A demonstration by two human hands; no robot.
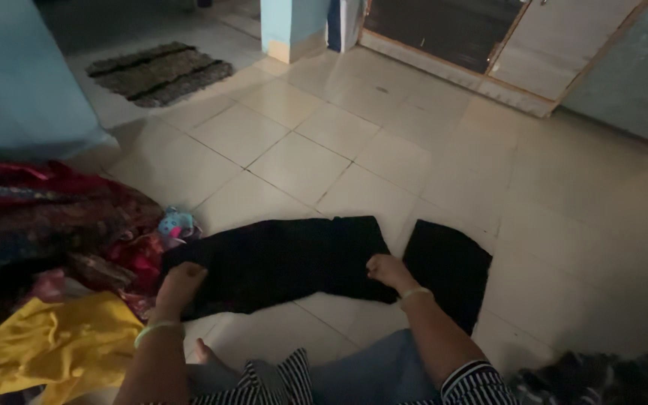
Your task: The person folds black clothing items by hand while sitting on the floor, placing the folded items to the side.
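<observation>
Kneeling or sitting on the tiled floor (301,161), the person works over a black garment (279,262), which serves as the landmark. Nearest the camera, below the garment, striped sleeves (474,379) and a bare foot (204,351) show; the foot is dim and partly covered.

Left hand (181,285): rests flat on the garment's left end, fingers pressed down on the cloth, not pinching. Right hand (388,270): lies on the garment's right lower edge, fingers curled onto the cloth; whether they pinch the edge cannot be told. Each wrist carries a pale bangle.

Step in hand, as judged: flattening or folding the garment, which lies spread on the floor, one section to the left and a second dark section (448,266) to the right. The next move likely calls for a firm hold on one edge and an even fold across the middle.

Left of the garment lies a pile of clothes (54,225), with a yellow cloth (54,345) in front. Far beyond the garment sit a dark floor mat (159,71) and a wooden door frame (504,82).

Low light hides the garment's seams and shape. The pile is cut off at the left edge.
</observation>
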